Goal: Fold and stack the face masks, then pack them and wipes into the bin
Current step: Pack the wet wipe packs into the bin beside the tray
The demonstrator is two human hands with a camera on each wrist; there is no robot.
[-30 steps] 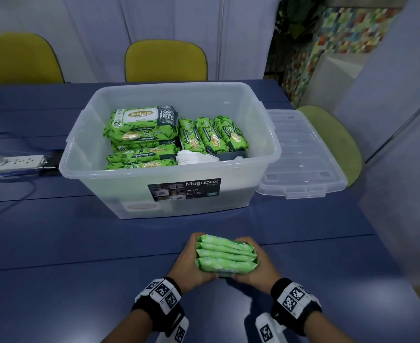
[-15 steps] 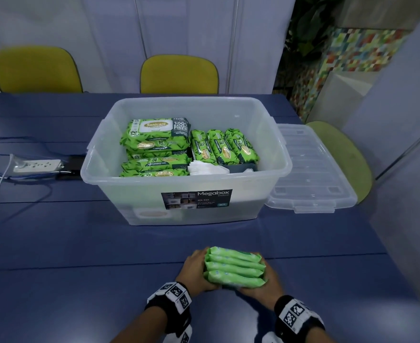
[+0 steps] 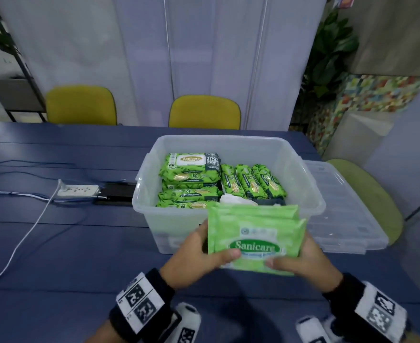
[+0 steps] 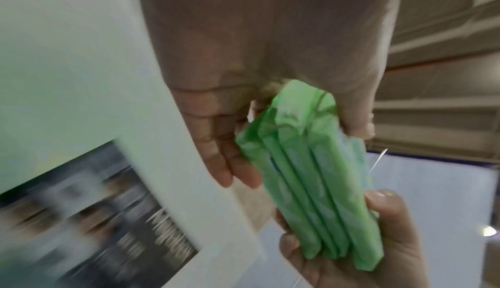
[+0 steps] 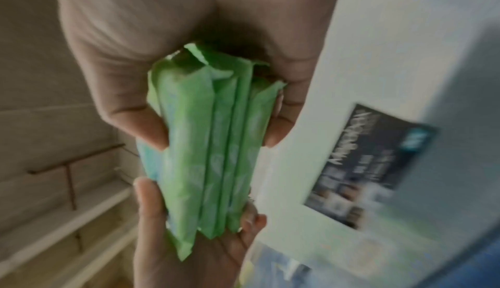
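Observation:
A stack of several thin green Sanicare wipe packs (image 3: 256,233) is held up on edge, printed face toward me, just in front of the near wall of the clear plastic bin (image 3: 228,139). My left hand (image 3: 199,253) grips its left end and my right hand (image 3: 305,258) grips its right end, thumbs on the front. In the left wrist view the packs (image 4: 311,175) sit between thumb and fingers; the right wrist view shows the same packs (image 5: 216,153). Inside the bin lie bigger green wipe packs (image 3: 191,169) and folded white masks (image 3: 236,200).
The bin's clear lid (image 3: 340,206) lies on the blue table to its right. A white power strip (image 3: 78,190) with cables is left of the bin. Two yellow chairs (image 3: 204,112) stand behind the table, and a green chair (image 3: 367,194) is at the right.
Both hands have lifted the wipe stack off the table and tipped it upright, bringing it forward to the bin's near wall.

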